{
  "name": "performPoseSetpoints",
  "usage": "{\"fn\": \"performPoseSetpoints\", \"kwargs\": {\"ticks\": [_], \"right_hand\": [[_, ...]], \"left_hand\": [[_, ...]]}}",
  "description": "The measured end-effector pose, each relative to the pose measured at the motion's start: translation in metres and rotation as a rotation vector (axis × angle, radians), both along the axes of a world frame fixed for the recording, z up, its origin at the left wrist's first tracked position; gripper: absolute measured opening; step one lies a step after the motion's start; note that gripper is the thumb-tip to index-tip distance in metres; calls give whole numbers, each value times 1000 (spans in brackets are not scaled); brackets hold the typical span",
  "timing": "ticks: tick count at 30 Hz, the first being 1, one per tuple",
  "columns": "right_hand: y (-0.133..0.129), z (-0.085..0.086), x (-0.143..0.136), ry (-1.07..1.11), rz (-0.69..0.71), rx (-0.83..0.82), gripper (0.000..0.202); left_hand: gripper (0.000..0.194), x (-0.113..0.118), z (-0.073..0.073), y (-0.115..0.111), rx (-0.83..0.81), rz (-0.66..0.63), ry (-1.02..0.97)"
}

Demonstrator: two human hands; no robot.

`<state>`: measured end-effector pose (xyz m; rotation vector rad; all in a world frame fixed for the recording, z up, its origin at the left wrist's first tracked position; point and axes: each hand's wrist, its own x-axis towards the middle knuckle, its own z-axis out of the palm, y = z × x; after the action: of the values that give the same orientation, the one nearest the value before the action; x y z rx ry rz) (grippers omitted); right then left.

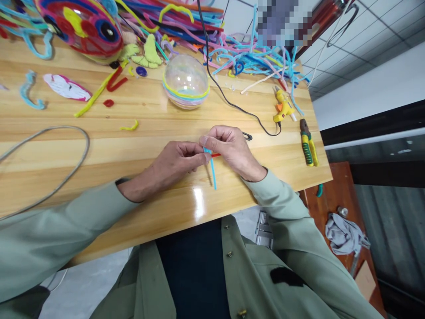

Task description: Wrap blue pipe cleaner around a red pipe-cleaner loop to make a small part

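Note:
My left hand (pixel 179 160) pinches a short light-blue pipe cleaner (pixel 213 175) between thumb and fingers, just above the wooden table. The free end of the pipe cleaner points down toward the table's front edge. At its upper end my right hand (pixel 229 145) is closed, thumb against forefinger, with the fingertips close to those of the left. A thin red strip (pixel 215 155) shows between the two hands; which hand holds it I cannot tell. Behind the right hand, a small black loop-shaped object (pixel 247 136) is partly hidden.
A clear plastic bowl (pixel 186 82) with coloured bands stands ahead. Piled pipe cleaners (pixel 245 57) and a decorated round figure (pixel 83 31) line the back. A yellow glue gun (pixel 282 105), with its black cord (pixel 232 104), and pliers (pixel 308 144) lie right. A grey cable (pixel 86 144) loops left.

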<state>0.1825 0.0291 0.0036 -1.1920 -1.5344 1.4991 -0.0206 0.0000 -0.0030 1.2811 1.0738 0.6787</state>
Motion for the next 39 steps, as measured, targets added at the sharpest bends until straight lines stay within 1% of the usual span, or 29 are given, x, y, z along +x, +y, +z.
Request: {"fn": "performPoseSetpoints", "kwargs": {"ticks": [3, 8, 10, 12, 15, 17, 19, 22, 24, 27, 33, 36, 39], "right_hand": [[0, 1, -1, -11, 11, 3, 55], [1, 1, -2, 0, 46, 1, 62], [2, 1, 0, -15, 37, 45, 63], [4, 2, 4, -55, -7, 158, 60], [8, 3, 16, -172, -36, 473, 45], [9, 3, 26, -269, 24, 687, 31], [11, 1, 33, -355, 115, 825, 22], [13, -3, 37, -458, 212, 903, 19], [13, -6, 37, -503, 233, 922, 20], [13, -10, 35, -531, 234, 964, 22], [12, -13, 33, -512, 219, 1115, 16], [12, -15, 32, -501, 208, 1180, 15], [13, -17, 33, -513, 199, 1210, 17]], "left_hand": [[26, 0, -1, 0, -10, 14, 5], [28, 0, -2, 0, -31, 42, -41], [28, 1, -2, 1, -44, 53, -67], [29, 1, -2, 1, -61, 81, -105], [26, 2, -3, 2, -91, 149, -205], [24, 3, -4, 3, -117, 194, -275], [23, 3, -4, 5, -151, 232, -339], [20, 2, -2, 6, -194, 266, -419], [19, 2, 0, 6, -214, 272, -444], [22, 1, 1, 6, -227, 253, -463], [24, 3, -1, 6, -241, 224, -520], [24, 3, 0, 6, -231, 235, -514], [23, 3, 0, 5, -197, 239, -475]]}}
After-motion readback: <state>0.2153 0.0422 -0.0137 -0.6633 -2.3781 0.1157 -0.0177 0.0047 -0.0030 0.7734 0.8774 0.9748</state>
